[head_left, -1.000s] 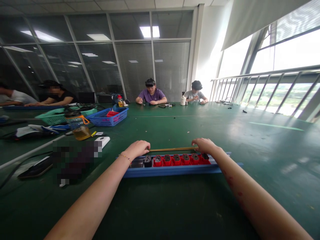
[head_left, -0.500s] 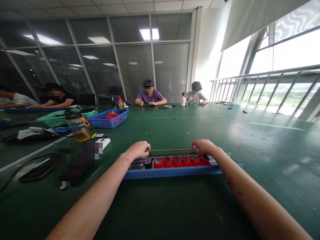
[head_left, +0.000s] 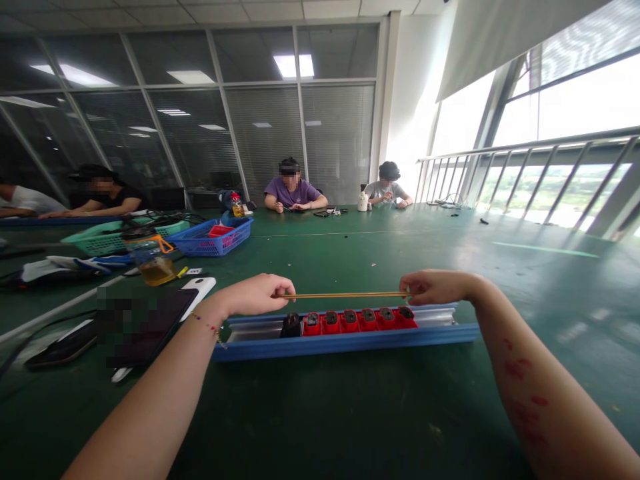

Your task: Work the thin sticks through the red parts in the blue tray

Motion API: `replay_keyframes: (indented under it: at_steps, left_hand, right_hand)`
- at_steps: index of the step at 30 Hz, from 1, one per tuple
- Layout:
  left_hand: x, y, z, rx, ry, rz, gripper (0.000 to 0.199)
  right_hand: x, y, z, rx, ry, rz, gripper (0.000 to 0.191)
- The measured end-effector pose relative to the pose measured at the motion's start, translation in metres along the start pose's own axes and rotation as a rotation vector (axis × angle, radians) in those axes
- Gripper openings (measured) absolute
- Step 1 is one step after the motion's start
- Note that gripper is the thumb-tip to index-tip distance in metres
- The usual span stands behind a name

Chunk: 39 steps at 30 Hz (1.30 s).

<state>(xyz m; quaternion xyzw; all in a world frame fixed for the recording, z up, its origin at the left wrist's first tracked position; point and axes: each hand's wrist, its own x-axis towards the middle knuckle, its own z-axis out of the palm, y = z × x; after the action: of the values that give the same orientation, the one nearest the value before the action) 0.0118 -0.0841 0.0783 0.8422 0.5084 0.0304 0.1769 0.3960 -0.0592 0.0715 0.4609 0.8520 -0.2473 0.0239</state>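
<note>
My left hand (head_left: 257,293) and my right hand (head_left: 437,287) pinch the two ends of a thin brass-coloured strip (head_left: 350,295), stretched level between them. Below it lies a long blue channel (head_left: 345,345) with a silvery metal inside. Several red blocks with dark grey faces (head_left: 350,323) stand in a row in this channel. One black block (head_left: 291,325) adjoins the row at its left end. The strip is held above the far edge of the channel, apart from the blocks. My fingertips partly hide its ends.
On the left lie a dark tablet-like thing (head_left: 150,327), a phone (head_left: 63,343) and a jar of amber liquid (head_left: 155,263). Blue (head_left: 213,245) and green (head_left: 95,239) baskets stand behind them. Several people sit across the green table (head_left: 320,413).
Both hands have moved apart and slightly up, the left one leftward and the right one rightward. The strip is raised with them, and more of the channel's two ends shows.
</note>
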Motion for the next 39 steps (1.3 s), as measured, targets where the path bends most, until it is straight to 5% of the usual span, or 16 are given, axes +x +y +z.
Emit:
replay_keyframes:
  at_steps: [6,11,39]
  left_hand:
    - [-0.007,0.000,-0.001,-0.192,-0.239,0.016,0.034]
    - [-0.004,-0.004,0.003,-0.229,-0.301,-0.017,0.034]
    - [-0.003,0.021,0.004,0.062,-0.020,0.059,0.025]
  right_hand:
    - [-0.006,-0.007,0.001,0.169,-0.181,0.055,0.044]
    - [0.000,-0.003,0.006,0.173,-0.199,0.084,0.045]
    - [0.014,0.005,0.014,0.092,-0.133,0.064,0.049]
